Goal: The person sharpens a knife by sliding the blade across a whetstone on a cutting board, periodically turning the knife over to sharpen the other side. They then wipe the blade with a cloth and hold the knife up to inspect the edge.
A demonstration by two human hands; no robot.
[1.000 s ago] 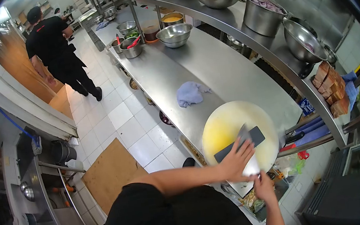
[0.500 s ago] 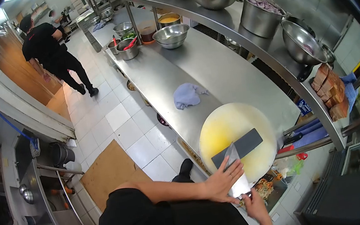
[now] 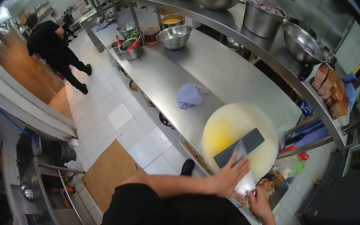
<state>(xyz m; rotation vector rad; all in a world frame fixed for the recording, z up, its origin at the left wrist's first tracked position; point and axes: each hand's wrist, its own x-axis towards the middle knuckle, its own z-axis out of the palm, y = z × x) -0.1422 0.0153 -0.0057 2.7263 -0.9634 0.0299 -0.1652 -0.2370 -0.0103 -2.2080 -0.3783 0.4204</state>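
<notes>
Knife [image 3: 245,187] over a dark block [image 3: 252,139] on a round board [image 3: 218,128].
At the board's near edge, the right hand [image 3: 259,204] is wrapped around the knife's handle, while the left hand [image 3: 230,178] lies flat with fingers stretched out over the blade. The blade's far end overlaps the block, which sits slantwise on the board; whether they touch is hard to tell. Just beyond the board, a crumpled blue cloth [image 3: 190,95] lies on the steel table [image 3: 238,73], with a metal bowl [image 3: 174,37] farther past it. Well to the board's left, a person in black [image 3: 49,45] is mid-stride.
</notes>
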